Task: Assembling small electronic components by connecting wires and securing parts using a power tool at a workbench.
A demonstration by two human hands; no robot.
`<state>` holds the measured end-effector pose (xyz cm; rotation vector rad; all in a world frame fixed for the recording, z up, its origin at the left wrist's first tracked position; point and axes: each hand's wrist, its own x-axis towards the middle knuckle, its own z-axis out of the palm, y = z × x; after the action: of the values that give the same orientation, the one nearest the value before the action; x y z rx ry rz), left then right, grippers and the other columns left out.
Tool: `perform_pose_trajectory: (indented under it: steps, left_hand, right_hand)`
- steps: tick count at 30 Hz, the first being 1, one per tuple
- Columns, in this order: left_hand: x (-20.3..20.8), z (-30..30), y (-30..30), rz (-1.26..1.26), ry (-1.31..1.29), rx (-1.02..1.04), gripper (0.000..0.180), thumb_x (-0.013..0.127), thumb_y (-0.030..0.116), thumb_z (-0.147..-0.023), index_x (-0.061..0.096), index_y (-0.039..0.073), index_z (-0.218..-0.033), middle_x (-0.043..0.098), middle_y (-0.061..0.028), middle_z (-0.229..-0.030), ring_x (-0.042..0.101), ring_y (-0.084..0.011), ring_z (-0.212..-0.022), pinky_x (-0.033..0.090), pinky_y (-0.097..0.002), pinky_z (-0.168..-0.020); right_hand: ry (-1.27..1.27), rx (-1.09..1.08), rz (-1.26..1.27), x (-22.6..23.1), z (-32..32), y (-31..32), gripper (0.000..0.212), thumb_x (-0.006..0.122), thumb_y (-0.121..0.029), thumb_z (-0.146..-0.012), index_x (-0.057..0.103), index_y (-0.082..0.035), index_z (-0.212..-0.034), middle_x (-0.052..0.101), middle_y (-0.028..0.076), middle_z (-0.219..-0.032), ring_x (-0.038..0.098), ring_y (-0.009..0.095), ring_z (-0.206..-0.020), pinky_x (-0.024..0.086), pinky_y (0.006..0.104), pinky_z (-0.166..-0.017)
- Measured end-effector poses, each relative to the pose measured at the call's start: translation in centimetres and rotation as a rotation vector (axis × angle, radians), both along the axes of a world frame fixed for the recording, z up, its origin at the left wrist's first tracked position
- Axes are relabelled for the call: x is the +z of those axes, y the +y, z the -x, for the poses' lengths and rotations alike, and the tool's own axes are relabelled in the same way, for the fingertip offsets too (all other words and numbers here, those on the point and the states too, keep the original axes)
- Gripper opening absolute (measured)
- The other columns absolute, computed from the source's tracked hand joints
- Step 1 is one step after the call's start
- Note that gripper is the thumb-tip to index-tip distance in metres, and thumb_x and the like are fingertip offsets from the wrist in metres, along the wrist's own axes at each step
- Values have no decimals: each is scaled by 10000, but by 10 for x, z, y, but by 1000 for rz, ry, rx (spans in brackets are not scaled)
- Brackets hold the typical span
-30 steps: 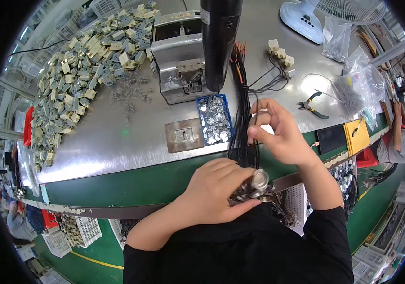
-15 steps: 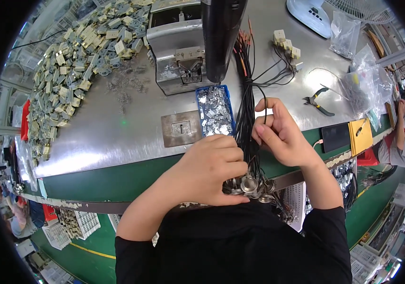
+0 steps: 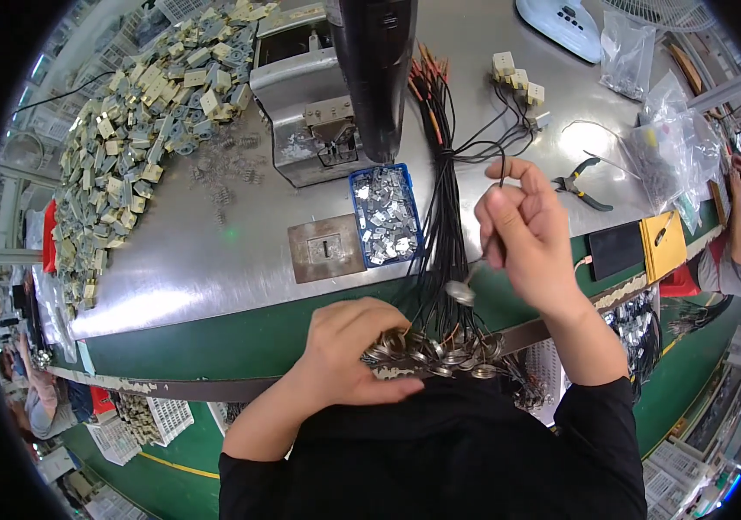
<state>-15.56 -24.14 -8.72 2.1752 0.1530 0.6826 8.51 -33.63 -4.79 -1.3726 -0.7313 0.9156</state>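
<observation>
I observe the right grip [image 3: 528, 234] pinching one black cable [image 3: 503, 161]. The left grip [image 3: 342, 351] is loosely parted, thumb spread, at the metal discs [image 3: 453, 355].

black cable bundle [image 3: 450, 208]; tied, on bench [image 3: 184, 277]; round metal ends [image 3: 444, 354] clustered together; one metal disc [image 3: 460, 294] apart, tilted

table [image 3: 162, 260]: glossy metal | cables [image 3: 447, 195]: smooth plastic | discs [image 3: 460, 293]: shiny metal | tray [image 3: 415, 212]: plastic | plate [image 3: 304, 260]: dull metal | bags [image 3: 628, 54]: crinkled plastic | shirt [image 3: 440, 451]: matt cloth
</observation>
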Motion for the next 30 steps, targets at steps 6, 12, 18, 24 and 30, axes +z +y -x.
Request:
perform_pose_trajectory:
  steps: [6, 12, 18, 24, 30]
  left_hand:
    - [18, -14, -3, 115, -126, 190, 476, 911, 316, -746, 684, 29, -1052, 715, -120, -1009, 730, -261, -912, 567, -341, -779]
    - [33, 2, 7, 944, -123, -48, 293, 785, -4, -881, 649, -52, -1136, 713, -155, -1044, 726, -217, -922, 588, -327, -806]
    - [46, 25, 22, 856, -46, -77, 196, 766, -35, -877, 654, -79, -1031, 708, -180, -915, 720, -216, -779, 602, -333, -699]
    - [35, 45, 47, 1075, -96, 41, 148, 792, 10, -879, 701, 2, -995, 701, -49, -839, 645, -83, -687, 489, -208, -603]
    - [19, 40, 60, 1190, -273, 48, 164, 805, 45, -872, 675, -10, -956, 708, -107, -796, 645, -119, -612, 493, -227, -565]
  right_hand:
    - [298, 39, -39, 8, 14, 9, 246, 572, -163, -1074, 427, -44, -1233, 645, 74, -798, 627, 142, -511, 420, 213, -410]
    - [120, 166, 146, 19, 29, 21, 182, 639, -147, -1040, 521, -35, -1119, 634, 53, -747, 620, 146, -513, 458, 228, -452]
    - [-1264, 350, -557, 36, 29, 48, 280, 842, -126, -740, 728, -63, -988, 670, 99, -1021, 658, 306, -885, 526, 412, -745]
    - [-992, 799, -385, 24, 40, 68, 180, 776, -63, -814, 727, -33, -985, 696, 130, -860, 691, 322, -748, 553, 376, -663]
    - [-613, 632, -282, 28, 51, 80, 94, 748, -45, -872, 747, 6, -950, 720, 128, -778, 699, 267, -640, 523, 331, -578]
